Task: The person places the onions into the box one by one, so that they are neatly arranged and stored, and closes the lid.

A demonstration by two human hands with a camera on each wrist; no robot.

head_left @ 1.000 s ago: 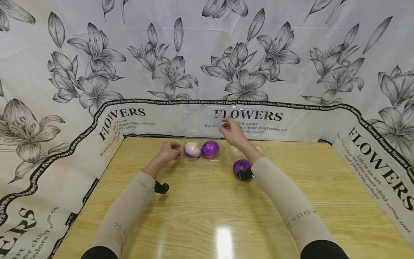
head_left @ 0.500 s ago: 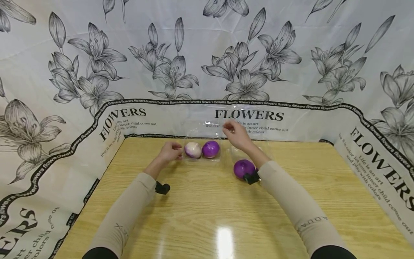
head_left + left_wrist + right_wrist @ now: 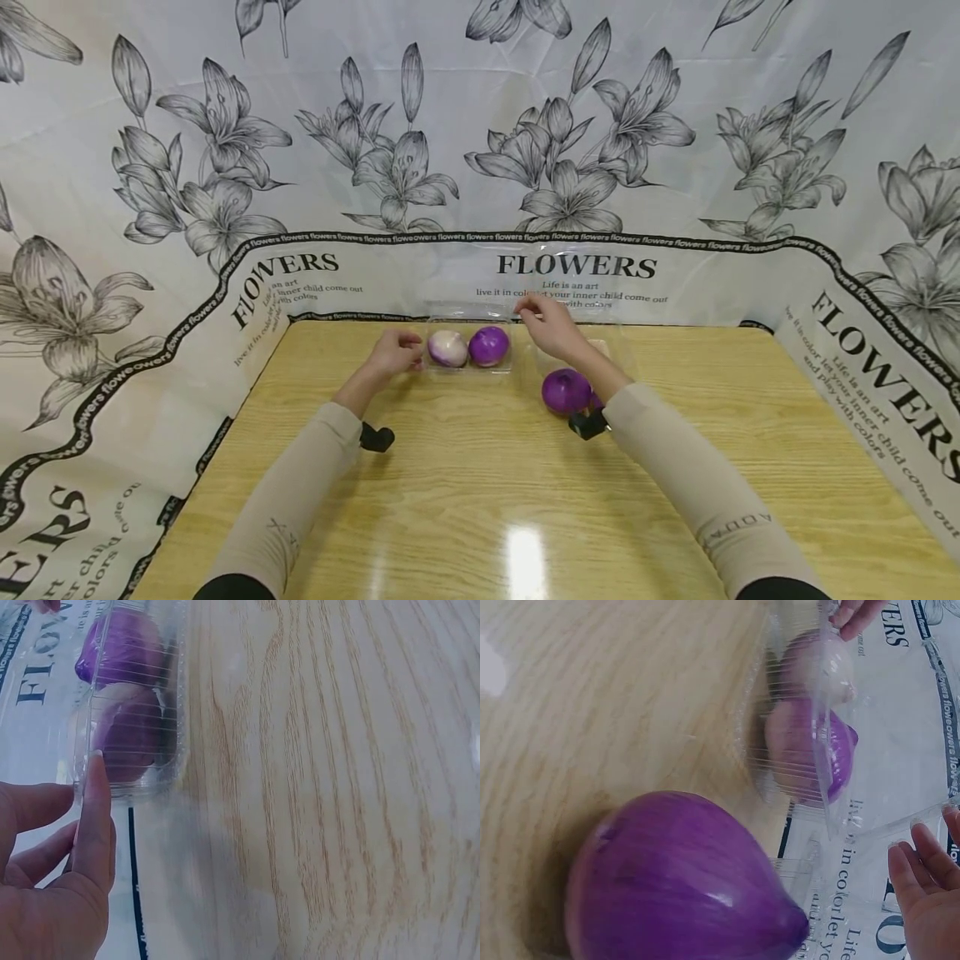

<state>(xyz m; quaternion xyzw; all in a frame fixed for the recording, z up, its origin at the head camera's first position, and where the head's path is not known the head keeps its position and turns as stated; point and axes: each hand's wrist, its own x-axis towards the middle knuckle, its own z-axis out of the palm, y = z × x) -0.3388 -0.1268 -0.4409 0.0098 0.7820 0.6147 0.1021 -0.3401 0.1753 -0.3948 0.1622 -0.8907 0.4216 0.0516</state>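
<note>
Two purple onions, one pale-sided (image 3: 447, 347) and one fully purple (image 3: 489, 346), sit side by side in a clear plastic container (image 3: 468, 370) near the table's back edge. My left hand (image 3: 393, 351) pinches its left end, with thumb and index finger at the rim in the left wrist view. My right hand (image 3: 551, 325) holds the edge of the raised clear lid (image 3: 885, 825) by its fingertips at the right corner. Another purple onion (image 3: 566, 392) lies below my right forearm and looms large in the right wrist view.
A second clear plastic container (image 3: 622, 354) stands behind the loose onion, partly hidden by my right arm. More purple (image 3: 597, 402) shows beside that onion, behind the black wrist mount (image 3: 588, 423). A flower-printed cloth (image 3: 405, 275) hangs along the back and sides of the wooden table (image 3: 450, 475).
My right hand has come down and slightly to the right, and the lid has tilted lower over the two onions. My left hand has stayed at the container's left end.
</note>
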